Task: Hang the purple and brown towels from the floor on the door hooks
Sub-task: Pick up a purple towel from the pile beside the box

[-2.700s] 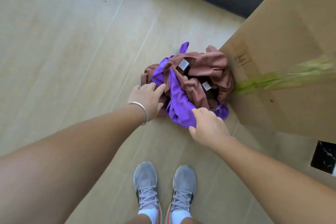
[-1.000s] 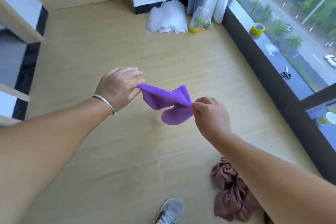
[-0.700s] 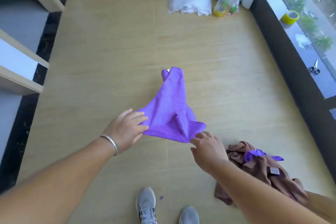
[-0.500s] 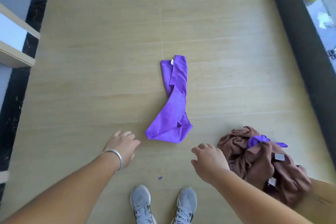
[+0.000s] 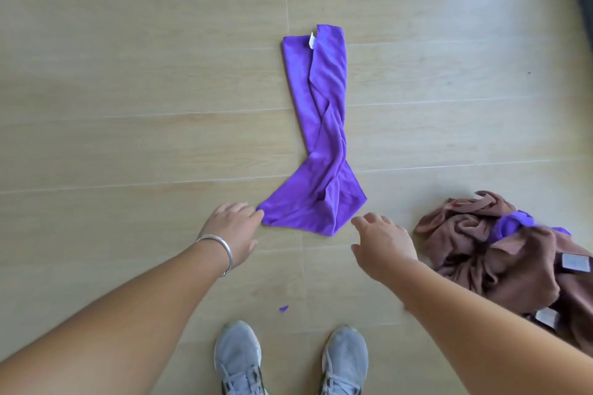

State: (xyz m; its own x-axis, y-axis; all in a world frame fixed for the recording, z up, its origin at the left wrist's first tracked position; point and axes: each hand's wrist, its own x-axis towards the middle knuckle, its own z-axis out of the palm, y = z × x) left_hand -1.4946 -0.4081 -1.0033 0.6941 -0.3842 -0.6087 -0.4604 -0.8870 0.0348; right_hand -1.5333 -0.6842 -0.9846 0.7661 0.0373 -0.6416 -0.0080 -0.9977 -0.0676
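Purple towel (image 5: 321,138) lies twisted on floor (image 5: 128,90), long axis running away from you. Your left hand (image 5: 232,228) touches near-left corner, fingers relaxed; right hand (image 5: 382,245) empty, spread — just short of near-right corner.

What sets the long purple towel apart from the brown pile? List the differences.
1. The purple towel lies stretched out in a long, twisted strip; the brown pile is bunched into a crumpled heap.
2. The purple towel is a single cloth on its own; the brown pile has a bit of purple cloth tangled in it.
3. The left hand is at the purple towel's near corner; no hand touches the brown pile.

Both lie on the floor and carry small tags.
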